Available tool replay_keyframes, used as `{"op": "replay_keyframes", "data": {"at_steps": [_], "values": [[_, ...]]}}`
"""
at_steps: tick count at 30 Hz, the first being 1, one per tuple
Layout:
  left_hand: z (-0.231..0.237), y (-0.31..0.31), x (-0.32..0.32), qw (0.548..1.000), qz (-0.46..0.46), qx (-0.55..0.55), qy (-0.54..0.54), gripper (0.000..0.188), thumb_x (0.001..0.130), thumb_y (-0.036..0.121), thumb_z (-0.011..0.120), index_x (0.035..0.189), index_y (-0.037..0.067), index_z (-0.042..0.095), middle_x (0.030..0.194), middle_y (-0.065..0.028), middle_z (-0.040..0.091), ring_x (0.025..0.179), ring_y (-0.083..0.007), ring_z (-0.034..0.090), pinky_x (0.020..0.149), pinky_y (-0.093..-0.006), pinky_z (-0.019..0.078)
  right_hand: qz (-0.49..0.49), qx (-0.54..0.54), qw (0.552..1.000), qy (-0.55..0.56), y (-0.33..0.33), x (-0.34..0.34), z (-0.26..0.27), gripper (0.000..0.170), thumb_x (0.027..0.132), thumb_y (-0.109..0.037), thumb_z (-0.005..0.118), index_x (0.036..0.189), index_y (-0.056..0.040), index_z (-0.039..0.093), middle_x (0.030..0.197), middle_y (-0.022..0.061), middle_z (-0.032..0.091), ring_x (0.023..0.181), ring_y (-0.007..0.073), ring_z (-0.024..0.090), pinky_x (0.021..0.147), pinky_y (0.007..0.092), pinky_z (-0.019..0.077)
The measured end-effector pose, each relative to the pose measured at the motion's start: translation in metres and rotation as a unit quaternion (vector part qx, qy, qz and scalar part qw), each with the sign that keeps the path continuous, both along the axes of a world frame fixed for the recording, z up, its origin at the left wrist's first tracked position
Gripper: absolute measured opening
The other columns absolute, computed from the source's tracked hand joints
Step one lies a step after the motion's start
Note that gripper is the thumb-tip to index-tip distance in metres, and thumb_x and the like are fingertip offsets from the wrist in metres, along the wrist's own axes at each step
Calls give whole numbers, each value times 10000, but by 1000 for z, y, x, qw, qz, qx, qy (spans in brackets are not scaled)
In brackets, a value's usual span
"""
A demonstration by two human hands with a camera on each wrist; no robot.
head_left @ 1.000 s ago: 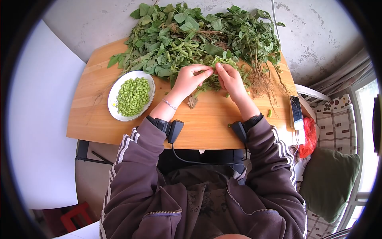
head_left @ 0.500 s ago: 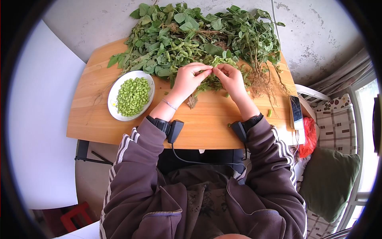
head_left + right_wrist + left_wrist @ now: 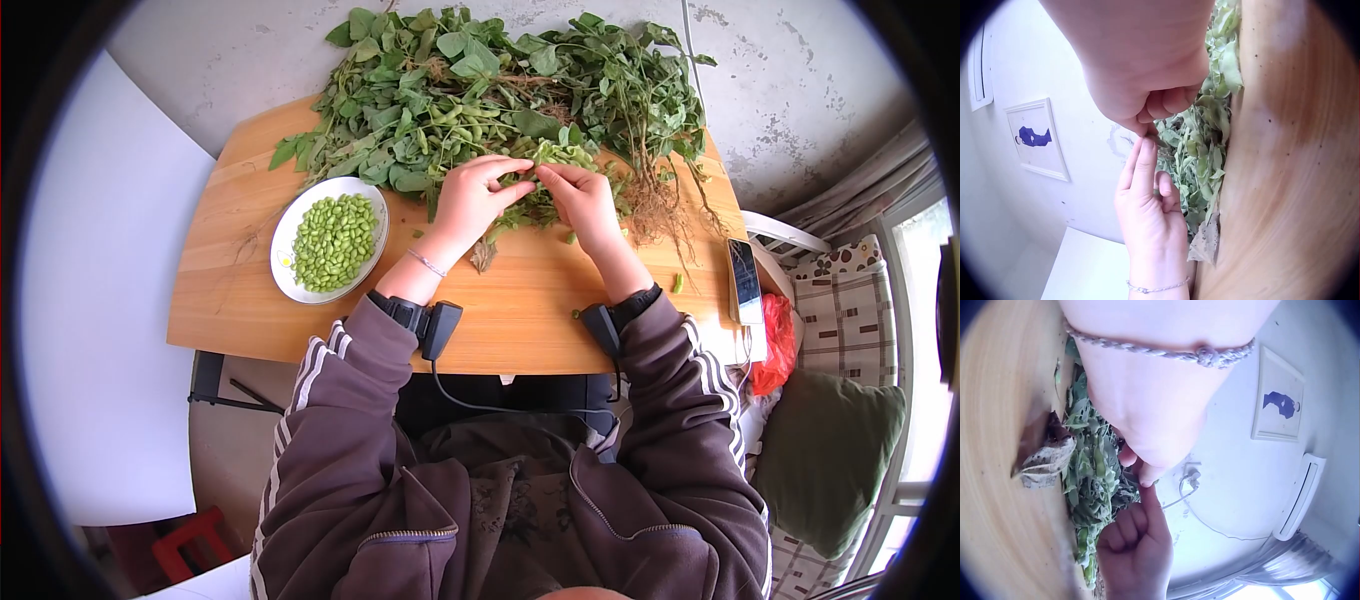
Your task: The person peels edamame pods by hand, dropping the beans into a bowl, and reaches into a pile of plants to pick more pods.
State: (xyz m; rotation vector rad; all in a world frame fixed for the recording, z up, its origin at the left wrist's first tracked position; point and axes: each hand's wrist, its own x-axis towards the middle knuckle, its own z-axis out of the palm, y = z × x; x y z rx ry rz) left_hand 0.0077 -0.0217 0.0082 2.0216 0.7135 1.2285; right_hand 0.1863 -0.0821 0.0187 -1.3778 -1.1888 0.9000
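Observation:
My two hands meet at their fingertips above the near edge of a pile of loose bean pods (image 3: 565,155). The left hand (image 3: 468,205) has its fingers extended, its thumb lowered apart from the index finger. With curled fingers, the right hand (image 3: 588,208) pinches what looks like a small bean pod, mostly hidden by the fingertips. In the right wrist view the left hand (image 3: 1152,219) reaches up to the right fingertips. A white plate (image 3: 283,278) at the left holds shelled green beans (image 3: 335,243).
Leafy bean plants (image 3: 400,100) with roots (image 3: 665,212) cover the back of the wooden table (image 3: 480,320). A dry leaf (image 3: 484,256) lies near the left wrist. A single pod (image 3: 679,284) and a phone (image 3: 744,282) are on the right side.
The right hand has shifted slightly left. The left thumb has dropped away from the index finger and the other hand's fingertips. The plate and plants have not moved.

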Motion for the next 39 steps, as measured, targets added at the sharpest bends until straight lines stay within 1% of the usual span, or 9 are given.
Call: {"op": "replay_keyframes", "data": {"at_steps": [2, 5, 10, 14, 20, 23, 29, 35, 39], "values": [[3, -3, -1, 996, -17, -83, -7, 284, 820, 129, 802, 1095, 79, 746, 952, -39, 728, 529, -44, 548, 497, -201, 427, 5, -6, 1000, 17, -1, 0, 1, 278, 949, -237, 680, 1100, -9, 733, 659, -40, 582, 533, 23, 430, 471, 217, 337], [-1, 1, 1, 1000, 14, 18, 7, 289, 814, 130, 804, 1095, 89, 752, 947, -45, 733, 549, -44, 547, 526, -204, 440, 15, 8, 999, 41, 1, -1, -3, 274, 956, -225, 669, 1107, -3, 725, 632, -65, 537, 495, 14, 377, 438, 215, 275], [0, 2, 1, 999, 18, 27, 4, 263, 814, 128, 803, 1072, 94, 765, 959, -46, 731, 571, -47, 537, 552, -213, 448, 21, 14, 997, 69, 0, -5, -3, 276, 976, -198, 630, 1121, 32, 681, 585, -73, 443, 476, 25, 320, 437, 226, 212], [1, 2, 1, 999, 8, 44, -5, 245, 815, 140, 796, 1052, 85, 765, 932, -67, 722, 636, -116, 619, 577, -251, 499, 17, 8, 996, 85, -1, -3, -2, 271, 965, -207, 644, 1083, 34, 686, 598, -75, 468, 476, 18, 331, 434, 223, 222], [-4, 5, 2, 998, 8, 65, -14, 242, 808, 134, 798, 1046, 96, 768, 925, -58, 718, 650, -128, 621, 589, -254, 503, 28, 13, 995, 97, -1, -1, -4, 242, 950, -202, 662, 1028, 23, 706, 614, -83, 510, 474, 6, 352, 425, 214, 239], [-2, 4, 0, 998, 14, 66, 21, 243, 808, 100, 803, 1049, 95, 772, 972, -47, 724, 642, -73, 587, 608, -221, 503, 31, 14, 995, 96, -1, 0, -4, 233, 941, -199, 675, 1015, 20, 704, 616, -85, 509, 473, 5, 349, 424, 214, 230], [-2, 6, 3, 989, 17, 143, -18, 201, 806, 113, 791, 1006, 101, 776, 952, -32, 717, 664, -157, 635, 605, -268, 514, 20, 22, 993, 118, 1, 0, -5, 180, 917, -179, 711, 959, -10, 667, 632, -91, 503, 472, -2, 339, 425, 205, 209], [4, 0, 2, 990, 19, 137, -19, 213, 805, 60, 786, 1016, 81, 774, 973, -74, 731, 805, -167, 697, 715, -270, 573, 39, 42, 987, 150, 3, 3, -11, 172, 912, -178, 717, 953, -28, 643, 633, -91, 499, 479, -3, 341, 432, 200, 216], [2, 4, 1, 991, 9, 128, -27, 201, 816, 58, 777, 1016, 71, 772, 990, -89, 736, 826, -173, 706, 735, -273, 576, 47, 61, 989, 125, 0, -1, -6, 152, 916, -167, 703, 917, -37, 624, 638, -85, 504, 487, 2, 359, 437, 199, 237]]}}
